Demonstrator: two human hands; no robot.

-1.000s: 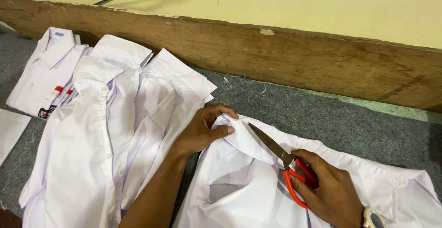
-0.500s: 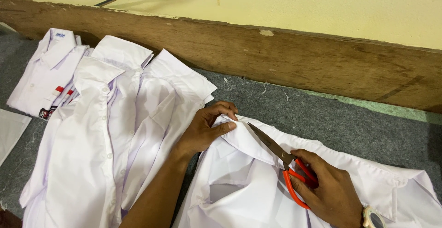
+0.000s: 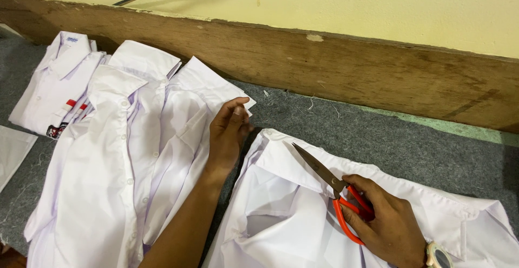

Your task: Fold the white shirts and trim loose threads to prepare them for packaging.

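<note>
A white shirt (image 3: 281, 219) lies crumpled on the grey felt surface (image 3: 400, 143) in front of me. My right hand (image 3: 386, 227) rests on it and grips red-handled scissors (image 3: 338, 189), whose blades are closed and point up-left over the shirt's collar. My left hand (image 3: 227, 133) hovers just left of that collar, above the gap between this shirt and a pile of white shirts (image 3: 119, 154). Its fingers are pinched together, and nothing shows between them.
A folded white shirt with a red-and-white patch (image 3: 54, 89) lies at the far left. A white piece (image 3: 11, 149) pokes in at the left edge. A dark wooden board (image 3: 351, 68) runs along the yellow wall behind. A watch (image 3: 438, 256) is on my right wrist.
My left hand has let go of the shirt collar and moved left, away from it. The scissors have drawn back slightly, and their blades now lie closed over the collar.
</note>
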